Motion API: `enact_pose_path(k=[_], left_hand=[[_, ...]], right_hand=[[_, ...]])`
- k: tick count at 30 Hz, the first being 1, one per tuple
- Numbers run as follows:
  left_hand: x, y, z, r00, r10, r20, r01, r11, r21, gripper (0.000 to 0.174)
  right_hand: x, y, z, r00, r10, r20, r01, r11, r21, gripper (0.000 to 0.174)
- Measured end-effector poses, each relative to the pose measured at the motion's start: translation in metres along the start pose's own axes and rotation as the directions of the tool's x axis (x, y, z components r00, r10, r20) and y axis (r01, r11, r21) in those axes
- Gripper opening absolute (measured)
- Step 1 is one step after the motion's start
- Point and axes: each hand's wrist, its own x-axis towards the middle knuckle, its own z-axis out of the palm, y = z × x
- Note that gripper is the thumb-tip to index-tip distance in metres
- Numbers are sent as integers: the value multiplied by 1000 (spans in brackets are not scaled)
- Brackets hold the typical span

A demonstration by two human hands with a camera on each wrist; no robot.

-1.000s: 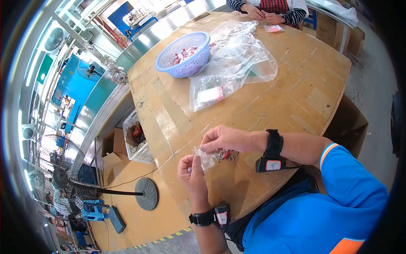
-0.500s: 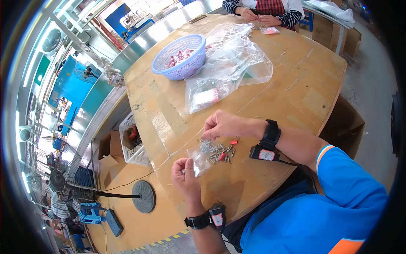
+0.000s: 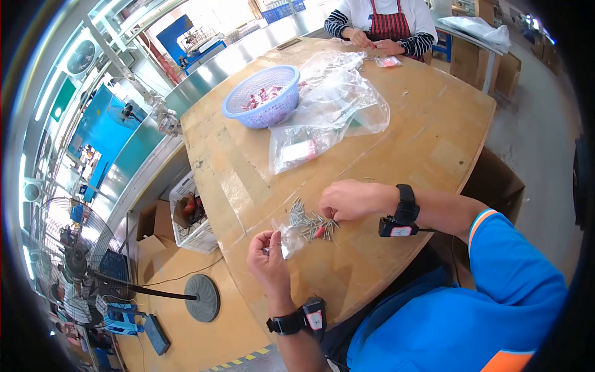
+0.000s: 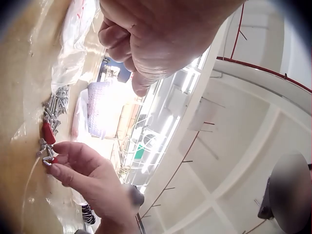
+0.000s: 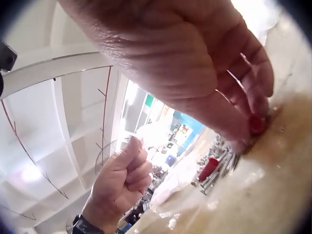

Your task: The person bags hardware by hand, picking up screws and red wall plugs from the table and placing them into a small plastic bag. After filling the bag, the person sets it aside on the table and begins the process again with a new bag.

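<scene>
My left hand point(image 3: 268, 254) grips the edge of a small clear plastic bag point(image 3: 290, 243), which hangs over the near side of a loose pile of metal screws point(image 3: 301, 217). Just right of that pile, my right hand point(image 3: 356, 199) reaches down to the tabletop. Its thumb and fingertips pinch a small red plastic piece point(image 5: 256, 124), shown end-on in the right wrist view. Another red plastic piece point(image 5: 208, 169) lies among the screws. In the left wrist view the right fingertips are right beside several screws point(image 4: 47, 148).
A lilac plastic basket point(image 3: 232, 113) with small red-and-white packets stands farther back on the wooden table point(image 3: 427, 136). Large clear plastic bags point(image 3: 338, 105) lie beside it. Across the table another person point(image 3: 387, 37) handles small pieces. A fan point(image 3: 74, 260) stands at the left.
My right hand first leaves the bag for the far side of the screws, then moves right and down onto the loose red piece. The left hand keeps hold of the bag.
</scene>
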Motion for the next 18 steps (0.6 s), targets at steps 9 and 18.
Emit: enact_pose_path(k=[9,18], left_hand=[[-3,3,0,993,-5,114,-21,973,231,14],[-4,1,1,984,25,176,-78,951,299,14]], right_hand=[[8,-17,26,974,-158,-161,185,968,171,10],[9,-17,29,957,-226,-180,222,974,-41,12]])
